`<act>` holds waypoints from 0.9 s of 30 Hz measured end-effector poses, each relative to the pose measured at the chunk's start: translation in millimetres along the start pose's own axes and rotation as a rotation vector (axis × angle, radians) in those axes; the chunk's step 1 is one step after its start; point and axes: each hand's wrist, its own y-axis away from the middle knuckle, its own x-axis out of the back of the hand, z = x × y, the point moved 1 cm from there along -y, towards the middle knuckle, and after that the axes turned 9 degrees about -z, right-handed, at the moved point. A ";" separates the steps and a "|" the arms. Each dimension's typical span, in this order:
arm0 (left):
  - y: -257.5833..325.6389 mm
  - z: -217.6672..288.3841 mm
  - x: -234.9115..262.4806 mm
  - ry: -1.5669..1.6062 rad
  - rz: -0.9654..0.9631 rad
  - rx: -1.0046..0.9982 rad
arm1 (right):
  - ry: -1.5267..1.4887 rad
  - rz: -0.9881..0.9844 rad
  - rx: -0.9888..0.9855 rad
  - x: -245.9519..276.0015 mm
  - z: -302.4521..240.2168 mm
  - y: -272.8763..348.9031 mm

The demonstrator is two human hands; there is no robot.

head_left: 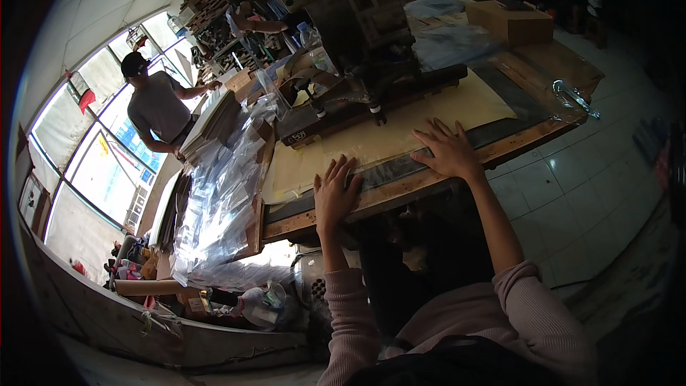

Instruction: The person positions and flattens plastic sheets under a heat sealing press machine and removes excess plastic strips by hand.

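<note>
A pale yellow sheet (pixel 414 125) lies on the dark bed of a heavy press machine (pixel 364 28), with clear plastic film (pixel 389 171) along its near edge. My left hand (pixel 336 189) rests flat at the sheet's near left edge, fingers stretched out. Further right, my right hand (pixel 449 149) lies on the near edge too, its fingers spread. Neither hand grips anything. Across the sheet runs the machine's long dark bar (pixel 429 89), which hides part of the sheet behind it.
A wooden edge (pixel 421 196) borders the bed. Heaped clear plastic sheets (pixel 221 200) lie at left. A person (pixel 157 100) in a cap stands beyond, by stacked sheets (pixel 214 125). A cardboard box (pixel 509 23) and crumpled film (pixel 450 43) sit at the back right.
</note>
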 end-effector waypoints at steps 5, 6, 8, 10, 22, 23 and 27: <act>2.0 1.0 1.4 -0.001 0.006 0.001 | 0.000 0.008 0.003 -0.6 0.0 2.0; 2.8 1.3 1.6 0.002 0.005 -0.001 | 0.002 0.015 0.003 -2.0 0.2 2.5; 3.2 2.4 1.7 0.007 0.007 0.000 | 0.005 0.021 0.008 -1.2 0.1 2.1; 3.2 2.6 1.5 0.004 0.002 0.002 | -0.003 0.003 0.003 -0.3 -0.5 2.0; -10.3 -10.9 35.6 0.413 0.637 -0.054 | -0.023 0.015 -0.001 -2.1 1.5 -0.8; -19.4 -18.9 52.5 0.361 0.736 -0.086 | -0.025 0.013 0.000 -1.4 -1.8 0.9; -80.0 -13.3 121.4 0.395 0.504 0.149 | -0.019 0.009 -0.009 0.3 7.4 4.6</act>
